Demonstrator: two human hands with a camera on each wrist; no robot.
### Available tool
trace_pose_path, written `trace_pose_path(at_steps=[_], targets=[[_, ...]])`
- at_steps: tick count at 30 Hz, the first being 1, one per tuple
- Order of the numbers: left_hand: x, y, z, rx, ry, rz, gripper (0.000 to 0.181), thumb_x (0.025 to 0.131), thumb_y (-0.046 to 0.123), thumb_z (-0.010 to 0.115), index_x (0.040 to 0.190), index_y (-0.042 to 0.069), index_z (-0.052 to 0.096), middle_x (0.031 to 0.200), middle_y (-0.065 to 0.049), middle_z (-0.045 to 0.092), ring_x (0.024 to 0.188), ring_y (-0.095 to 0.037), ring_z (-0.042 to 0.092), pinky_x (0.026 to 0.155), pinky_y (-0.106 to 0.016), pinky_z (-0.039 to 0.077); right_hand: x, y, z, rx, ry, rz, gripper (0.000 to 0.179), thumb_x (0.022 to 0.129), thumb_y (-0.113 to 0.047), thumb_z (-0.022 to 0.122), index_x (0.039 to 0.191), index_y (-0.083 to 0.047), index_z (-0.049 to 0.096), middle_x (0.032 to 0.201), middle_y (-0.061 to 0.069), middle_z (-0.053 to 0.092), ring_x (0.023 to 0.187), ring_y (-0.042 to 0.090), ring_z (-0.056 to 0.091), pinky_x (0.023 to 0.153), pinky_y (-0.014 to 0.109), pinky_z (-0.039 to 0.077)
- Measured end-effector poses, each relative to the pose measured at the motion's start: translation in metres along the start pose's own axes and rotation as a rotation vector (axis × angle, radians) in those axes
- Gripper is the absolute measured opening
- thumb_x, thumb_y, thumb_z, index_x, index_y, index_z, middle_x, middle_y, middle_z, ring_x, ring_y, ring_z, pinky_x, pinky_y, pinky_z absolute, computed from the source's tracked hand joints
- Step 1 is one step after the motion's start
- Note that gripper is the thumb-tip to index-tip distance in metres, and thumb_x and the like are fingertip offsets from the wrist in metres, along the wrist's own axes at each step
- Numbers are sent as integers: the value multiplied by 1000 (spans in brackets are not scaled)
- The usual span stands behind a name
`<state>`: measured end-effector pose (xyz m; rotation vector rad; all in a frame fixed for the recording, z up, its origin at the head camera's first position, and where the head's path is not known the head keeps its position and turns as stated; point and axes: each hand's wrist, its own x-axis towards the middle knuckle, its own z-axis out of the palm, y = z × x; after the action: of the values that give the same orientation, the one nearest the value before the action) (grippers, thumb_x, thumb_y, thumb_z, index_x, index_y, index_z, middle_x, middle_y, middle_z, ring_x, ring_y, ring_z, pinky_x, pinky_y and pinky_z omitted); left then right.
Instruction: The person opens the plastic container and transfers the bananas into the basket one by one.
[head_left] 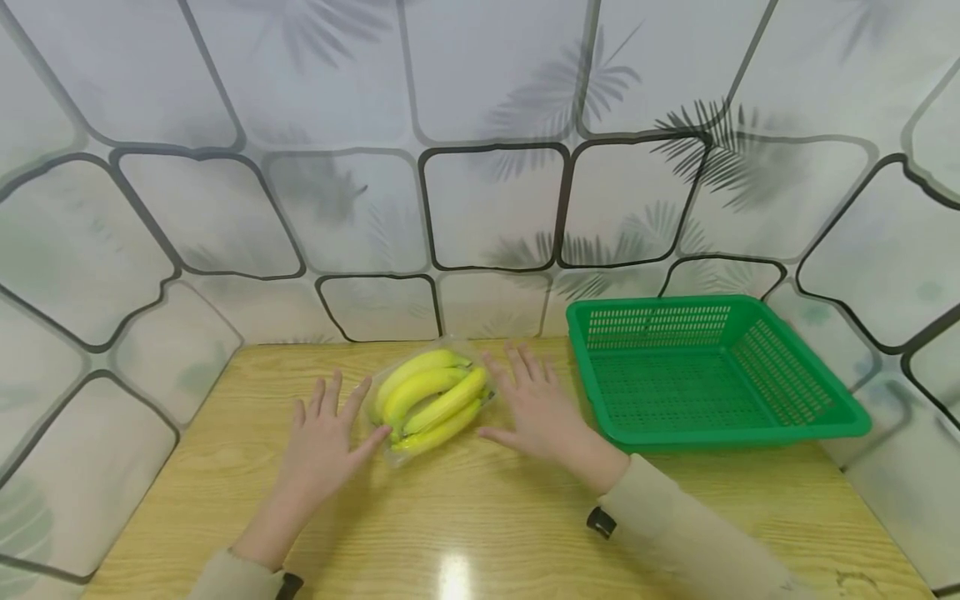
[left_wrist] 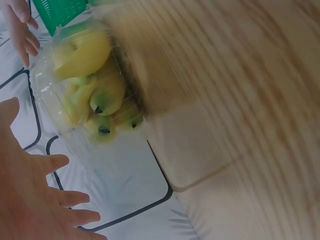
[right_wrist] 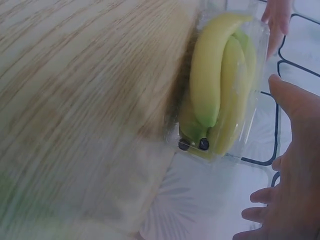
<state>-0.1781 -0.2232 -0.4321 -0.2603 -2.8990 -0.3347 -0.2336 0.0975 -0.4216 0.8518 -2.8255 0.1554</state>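
Observation:
Several yellow bananas (head_left: 444,410) lie in a clear plastic container (head_left: 399,457) on the wooden table, set at a slant in the head view. Their dark tips face the camera in the left wrist view, where the bananas (left_wrist: 107,95) show through the clear wall. My left hand (head_left: 321,446) is at the container's left side, fingers spread and thumb toward its near corner. On the other side, my right hand (head_left: 542,415) has its fingers spread too, close to the right end. Neither hand grips anything.
A green plastic basket (head_left: 611,437) with slatted sides stands on the table to the right, just past my right hand. Behind the table (head_left: 450,517) rises a wall (head_left: 491,208) with a pattern of dark outlines and leaves, which also closes in both sides.

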Motion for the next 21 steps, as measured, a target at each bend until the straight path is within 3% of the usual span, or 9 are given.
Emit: trace_pose_path(at_steps=[7, 21], targets=[[3, 0, 8, -20, 27, 10, 78, 103, 54, 59, 165, 12, 39, 168, -37, 27, 152, -64, 28, 122, -82, 23, 9, -3, 11, 39, -15, 3, 108, 92, -68, 70, 170, -11, 21, 171, 29, 28, 158, 50, 30, 128, 71, 28], [5, 4, 16, -28, 38, 25, 79, 102, 52, 63, 163, 9, 40, 166, -38, 29, 152, -64, 29, 123, -81, 22, 21, -6, 27, -2, -41, -29, 108, 95, -70, 65, 170, -6, 20, 170, 28, 31, 159, 45, 33, 129, 65, 32]])
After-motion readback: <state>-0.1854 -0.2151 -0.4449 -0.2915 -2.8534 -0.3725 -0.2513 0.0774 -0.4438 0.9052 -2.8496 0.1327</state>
